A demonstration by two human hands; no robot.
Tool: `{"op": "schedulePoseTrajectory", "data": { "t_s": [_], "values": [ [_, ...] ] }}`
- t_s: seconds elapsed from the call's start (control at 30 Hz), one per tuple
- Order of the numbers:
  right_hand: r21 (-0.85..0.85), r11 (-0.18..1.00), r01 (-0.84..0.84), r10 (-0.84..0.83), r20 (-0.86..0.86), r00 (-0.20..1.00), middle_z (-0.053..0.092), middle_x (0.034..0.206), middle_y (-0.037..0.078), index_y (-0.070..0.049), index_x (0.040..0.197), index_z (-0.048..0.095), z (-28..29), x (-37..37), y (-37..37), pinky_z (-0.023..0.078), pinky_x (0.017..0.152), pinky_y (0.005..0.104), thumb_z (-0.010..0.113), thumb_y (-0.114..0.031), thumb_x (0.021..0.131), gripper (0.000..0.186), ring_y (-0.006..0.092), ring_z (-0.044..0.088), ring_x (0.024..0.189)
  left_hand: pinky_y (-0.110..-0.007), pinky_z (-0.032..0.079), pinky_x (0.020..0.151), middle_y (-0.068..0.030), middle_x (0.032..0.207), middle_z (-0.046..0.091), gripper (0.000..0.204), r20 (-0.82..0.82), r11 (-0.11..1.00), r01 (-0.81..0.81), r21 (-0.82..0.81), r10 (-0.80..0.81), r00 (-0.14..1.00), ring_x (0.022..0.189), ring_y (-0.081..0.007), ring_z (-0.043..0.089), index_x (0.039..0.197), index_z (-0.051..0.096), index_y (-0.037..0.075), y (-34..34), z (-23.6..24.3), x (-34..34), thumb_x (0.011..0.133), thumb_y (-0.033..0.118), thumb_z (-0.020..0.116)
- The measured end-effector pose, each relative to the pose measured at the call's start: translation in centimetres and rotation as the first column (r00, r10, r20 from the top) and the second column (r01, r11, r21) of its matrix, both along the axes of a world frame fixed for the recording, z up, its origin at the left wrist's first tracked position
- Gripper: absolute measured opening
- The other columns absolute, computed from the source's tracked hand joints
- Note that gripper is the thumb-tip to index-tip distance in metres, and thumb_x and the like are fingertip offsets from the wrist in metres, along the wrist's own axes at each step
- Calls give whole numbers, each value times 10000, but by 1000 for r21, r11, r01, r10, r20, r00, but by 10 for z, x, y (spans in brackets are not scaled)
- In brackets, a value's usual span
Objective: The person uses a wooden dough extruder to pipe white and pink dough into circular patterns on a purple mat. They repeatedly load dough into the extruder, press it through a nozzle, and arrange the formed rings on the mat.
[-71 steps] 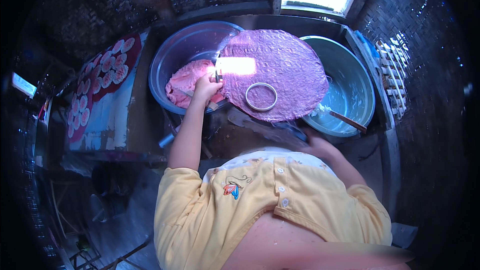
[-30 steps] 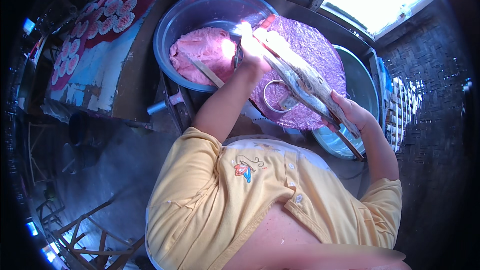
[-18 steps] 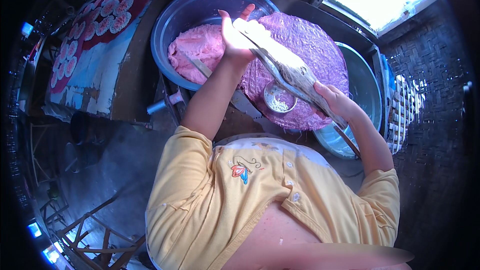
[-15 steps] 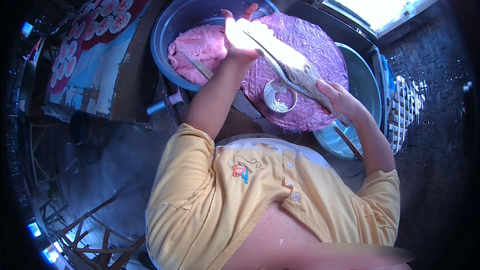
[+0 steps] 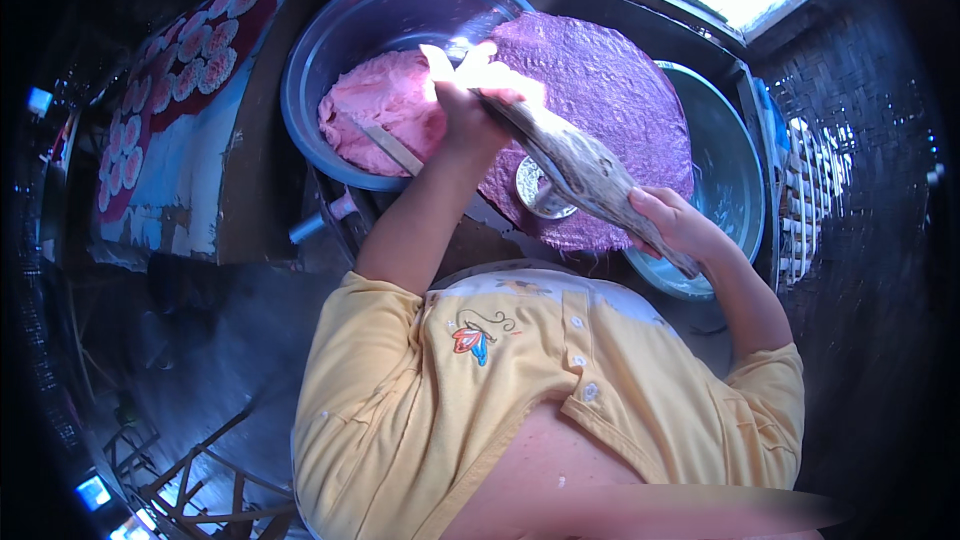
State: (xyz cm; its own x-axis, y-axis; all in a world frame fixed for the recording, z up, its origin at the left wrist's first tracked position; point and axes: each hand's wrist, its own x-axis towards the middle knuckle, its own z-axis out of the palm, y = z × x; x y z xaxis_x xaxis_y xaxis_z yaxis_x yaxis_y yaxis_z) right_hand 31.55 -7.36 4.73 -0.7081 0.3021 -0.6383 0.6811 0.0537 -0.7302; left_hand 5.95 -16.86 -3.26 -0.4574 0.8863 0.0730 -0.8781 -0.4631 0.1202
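A long, weathered grey-brown wooden tool [image 5: 580, 162] with a dark slit along it slants across in front of me. My right hand [image 5: 675, 222] is closed round its lower right end. At the upper left end is my left hand [image 5: 468, 90], touching the wood, its fingers spread and partly washed out by sunlight. Beneath the tool lies a round purple fibrous mat [image 5: 635, 90]. On the mat's near part stands a small round tin [image 5: 530, 180] with whitish bits in it, partly covered by the tool.
Left of the mat, a blue basin [image 5: 300, 90] holds pink dough [image 5: 375, 90] and a flat blade-like strip [image 5: 388, 145]. A green basin [image 5: 735, 175] stands right of the mat. Pink-and-white lacy rounds [image 5: 190, 70] lie on a board at far left.
The wooden tool has turned and shifted slightly down and left between my hands. My left hand has moved lower and left. The whole view has shifted a little.
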Motion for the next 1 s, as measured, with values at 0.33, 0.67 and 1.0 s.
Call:
{"op": "schedulePoseTrajectory", "data": {
  "t_s": [0.33, 0.67, 1.0],
  "values": [
    [-27, 986, 165, -160, -443, 882, 556, 661, 49, -6, 961, 572, 28, -7, -4, 423, 429, 232, 392, -447, 952, 476, 102, 526, 475, -385, 433, 871, -189, 996, 606, 537, -946, 968, -239, 74, 144, 290, 962, -306, 579, 1165, 545, 0, -5, 44, -17, 822, 412, 574],
    [805, 99, 584, 457, -558, 692, 551, 949, 199, 10, 1006, 550, 101, -25, 0, 441, 769, 425, 625, -306, 780, 396, 356, 549, 860, -370, 514, 595, -116, 678, 607, 258, -571, 861, -427, 276, -211, -793, 643, -283, 622, 850, 618, 35, 41, 94, 87, 733, 264, 624],
    [627, 693, 356, 143, -603, 785, 529, 793, 50, -8, 1156, 416, 136, 66, -22, 459, 597, 265, 607, -88, 699, 501, 118, 536, 666, -390, 517, 613, -104, 763, 641, 228, -372, 970, -197, 144, -131, -919, 697, -294, 643, 859, 622, 121, -14, 126, 110, 729, 308, 644]
  ]
}}
